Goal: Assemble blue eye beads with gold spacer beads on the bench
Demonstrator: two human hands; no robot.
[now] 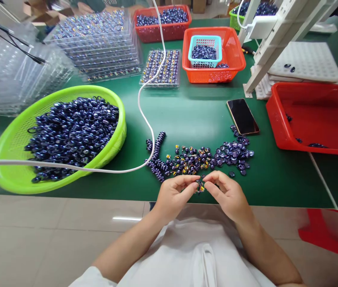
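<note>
At the table's front edge, my left hand (177, 194) pinches a small dark part with a gold-coloured piece (200, 187) between thumb and fingertips. My right hand (226, 194) meets it from the other side, its thumb and fingers closed at the same part; what exactly it grips is too small to tell. Just beyond the fingertips lies a pile of small dark parts with gold bits (191, 159). Right of that spread flat, shiny dark caps (231, 153). On the left, dark ring-like pieces (158, 149) lie in stacked rows.
A green basket (0, 159) heaped with dark looped pieces stands left, a white cable (140, 103) crossing it. Behind are stacked clear trays (97, 44), one filled tray (160, 73) and an orange basket (213, 75). A phone (243, 116) and red bin (315, 115) lie right.
</note>
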